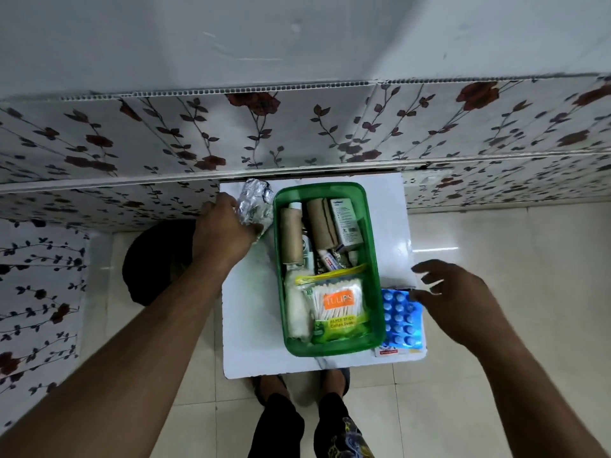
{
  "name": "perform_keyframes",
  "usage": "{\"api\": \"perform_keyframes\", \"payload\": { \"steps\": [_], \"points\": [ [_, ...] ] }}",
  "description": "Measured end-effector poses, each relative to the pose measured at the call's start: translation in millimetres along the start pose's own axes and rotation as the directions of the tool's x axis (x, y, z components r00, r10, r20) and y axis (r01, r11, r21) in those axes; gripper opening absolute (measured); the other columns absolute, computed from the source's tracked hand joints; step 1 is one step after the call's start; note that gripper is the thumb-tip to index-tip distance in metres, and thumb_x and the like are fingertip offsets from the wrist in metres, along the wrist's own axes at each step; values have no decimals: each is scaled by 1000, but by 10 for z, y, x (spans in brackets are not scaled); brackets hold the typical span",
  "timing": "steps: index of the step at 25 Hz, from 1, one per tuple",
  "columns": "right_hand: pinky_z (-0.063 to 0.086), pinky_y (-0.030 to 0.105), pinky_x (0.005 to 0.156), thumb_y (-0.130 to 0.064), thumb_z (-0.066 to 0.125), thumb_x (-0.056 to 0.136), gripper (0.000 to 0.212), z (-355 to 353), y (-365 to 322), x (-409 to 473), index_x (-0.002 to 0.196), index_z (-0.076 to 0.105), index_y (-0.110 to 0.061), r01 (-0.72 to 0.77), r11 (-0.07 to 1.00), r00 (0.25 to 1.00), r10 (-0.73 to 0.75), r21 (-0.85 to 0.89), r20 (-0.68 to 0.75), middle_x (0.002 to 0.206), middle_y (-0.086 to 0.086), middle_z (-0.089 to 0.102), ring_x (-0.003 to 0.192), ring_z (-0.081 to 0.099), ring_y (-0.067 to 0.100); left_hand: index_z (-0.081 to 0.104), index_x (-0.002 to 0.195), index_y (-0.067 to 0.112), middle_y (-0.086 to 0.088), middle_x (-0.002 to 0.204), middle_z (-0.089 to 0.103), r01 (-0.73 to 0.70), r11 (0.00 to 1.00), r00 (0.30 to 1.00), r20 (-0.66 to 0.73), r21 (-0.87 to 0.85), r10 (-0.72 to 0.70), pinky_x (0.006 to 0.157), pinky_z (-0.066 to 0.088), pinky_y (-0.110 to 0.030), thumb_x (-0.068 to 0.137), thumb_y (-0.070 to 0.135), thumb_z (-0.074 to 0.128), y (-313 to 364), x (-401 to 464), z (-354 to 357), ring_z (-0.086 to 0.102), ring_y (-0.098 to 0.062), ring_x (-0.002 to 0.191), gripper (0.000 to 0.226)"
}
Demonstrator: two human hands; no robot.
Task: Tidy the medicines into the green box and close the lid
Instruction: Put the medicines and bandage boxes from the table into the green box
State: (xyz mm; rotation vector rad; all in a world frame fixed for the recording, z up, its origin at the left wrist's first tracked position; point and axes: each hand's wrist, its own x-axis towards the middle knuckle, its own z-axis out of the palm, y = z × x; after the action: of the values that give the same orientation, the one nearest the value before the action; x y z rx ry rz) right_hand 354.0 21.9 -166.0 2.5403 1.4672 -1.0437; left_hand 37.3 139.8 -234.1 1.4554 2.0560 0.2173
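Note:
The green box (377, 279) stands open on a small white table (251, 332). Inside lie brown bandage rolls (292, 236), a white carton (345, 223), tubes, a white gauze roll and a cotton swab pack (337, 309). My left hand (224, 233) grips silver foil strips (253, 203) at the box's far left corner. My right hand (459, 302) hovers with fingers spread just right of a blue blister pack (401, 320), which lies on the table beside the box's right wall. No lid is in view.
A wall with floral panels (297, 133) runs behind the table. A dark round object (155, 259) sits on the floor left of the table. My feet (301, 385) stand at the table's near edge on pale tiles.

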Motion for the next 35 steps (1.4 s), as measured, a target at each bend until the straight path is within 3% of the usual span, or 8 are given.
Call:
{"api": "perform_keyframes", "payload": {
  "steps": [3, 7, 14, 18, 22, 26, 31, 35],
  "points": [
    [51, 33, 74, -30, 77, 75, 47, 184, 161, 18, 119, 60, -35, 39, 986, 991, -18, -161, 129, 109, -1, 60, 91, 63, 19, 51, 111, 13, -20, 118, 52, 56, 998, 998, -42, 14, -56, 86, 48, -43, 62, 30, 85, 39, -9, 58, 55, -40, 104, 62],
    [43, 30, 65, -29, 77, 76, 40, 282, 161, 66, 111, 59, -30, 36, 985, 994, -18, -169, 109, 102, -4, 56, 84, 58, 19, 54, 103, 13, -19, 109, 58, 48, 999, 997, -55, -7, -48, 81, 48, -41, 62, 30, 86, 32, 29, 71, 57, -37, 99, 55],
    [41, 22, 59, -7, 72, 80, 18, 154, 269, 102, 91, 67, -20, -69, 982, 986, 40, 177, 165, 94, -1, 69, 78, 59, 13, 62, 91, 14, -5, 85, 66, 54, 979, 990, -121, -195, -78, 79, 51, -40, 83, 17, 69, 51, -304, -414, 65, -32, 86, 10],
    [44, 28, 63, -2, 67, 86, 13, -60, 274, 80, 85, 69, -14, -127, 896, 985, 64, 426, 160, 86, 3, 72, 77, 62, 16, 71, 108, 15, 1, 91, 68, -143, 957, 977, -191, -254, 95, 75, 41, -22, 88, 10, 63, 542, -752, -866, 62, -11, 78, 22],
    [43, 28, 63, -2, 66, 87, 8, -208, 204, 77, 89, 69, -9, -138, 812, 989, 80, 567, 126, 87, 8, 72, 75, 61, 16, 71, 111, 23, 2, 95, 73, -382, 924, 924, 11, -31, 383, 74, 42, -25, 87, 6, 62, 1013, -780, -561, 63, -13, 83, 30],
    [42, 29, 63, -4, 66, 88, 8, -311, 194, 63, 90, 70, -11, -95, 803, 994, 39, 589, 106, 85, 3, 71, 76, 60, 14, 65, 112, 24, -2, 101, 72, -512, 804, 840, -17, 303, 542, 86, 37, -40, 85, 18, 64, 1125, -610, -223, 59, -27, 101, 28],
    [44, 29, 63, -7, 65, 89, 11, -371, 187, -9, 92, 71, -16, -40, 791, 999, 31, 610, 25, 85, -2, 72, 77, 62, 10, 65, 119, 21, -3, 119, 65, -574, 646, 765, 50, 502, 642, 84, 24, -40, 80, 40, 69, 848, -741, -182, 54, -29, 109, 43],
    [46, 28, 64, -6, 65, 89, 18, -412, -25, -105, 87, 71, -22, 47, 751, 997, 6, 659, -77, 82, -7, 73, 71, 63, 6, 67, 114, 22, 0, 119, 64, -562, 590, 780, 132, 579, 612, 81, 28, -41, 80, 41, 69, 777, -728, -34, 52, -29, 106, 39]
  ]
}}
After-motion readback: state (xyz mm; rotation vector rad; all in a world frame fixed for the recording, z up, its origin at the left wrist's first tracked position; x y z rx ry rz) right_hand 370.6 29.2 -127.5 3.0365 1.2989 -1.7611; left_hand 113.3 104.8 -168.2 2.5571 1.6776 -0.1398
